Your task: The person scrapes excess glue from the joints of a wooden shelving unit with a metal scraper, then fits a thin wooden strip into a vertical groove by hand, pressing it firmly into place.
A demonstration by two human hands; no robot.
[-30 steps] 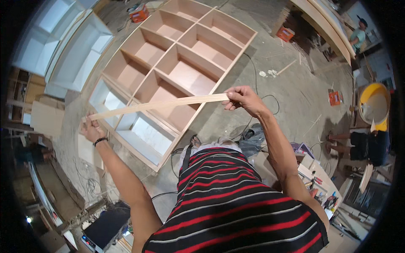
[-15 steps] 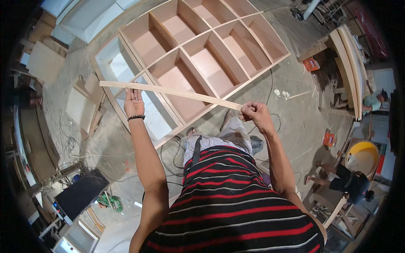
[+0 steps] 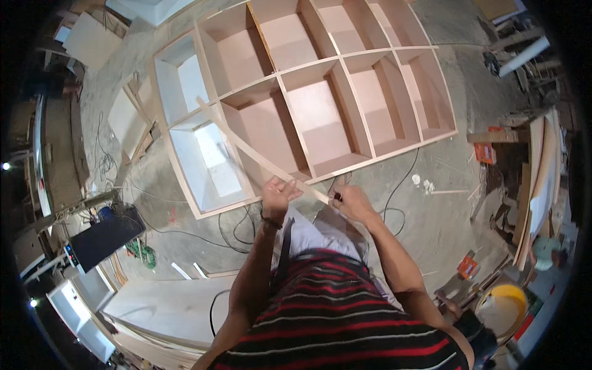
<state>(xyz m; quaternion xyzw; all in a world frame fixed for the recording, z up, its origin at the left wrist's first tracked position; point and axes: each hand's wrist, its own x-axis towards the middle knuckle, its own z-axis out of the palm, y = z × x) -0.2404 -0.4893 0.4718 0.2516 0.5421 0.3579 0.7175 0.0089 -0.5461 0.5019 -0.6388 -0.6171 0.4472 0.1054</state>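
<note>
A long, thin, pale wooden strip (image 3: 253, 155) slants from the upper left down toward my body. My right hand (image 3: 354, 203) pinches its near end between thumb and fingers. My left hand (image 3: 282, 196), palm up with a dark beaded bracelet at the wrist, has its loosely curled fingers under the strip a short way from the right hand. The strip's far end lies above a large wooden cabinet frame (image 3: 338, 57) on the floor. That frame has several open compartments, pinkish inside on the right and white in the left column (image 3: 209, 154).
Dark cables (image 3: 231, 246) cross the concrete floor near my feet. Board offcuts (image 3: 131, 120) lie at the left. Stacked curved panels (image 3: 536, 179), an orange box (image 3: 468, 266) and a yellow tub (image 3: 502, 308) stand at the right, with a person (image 3: 549, 254) nearby.
My left hand has slid along the strip toward the right hand and nearer my body. The strip now slants more steeply. The whole view has shifted, bringing a pale panel into sight at lower left.
</note>
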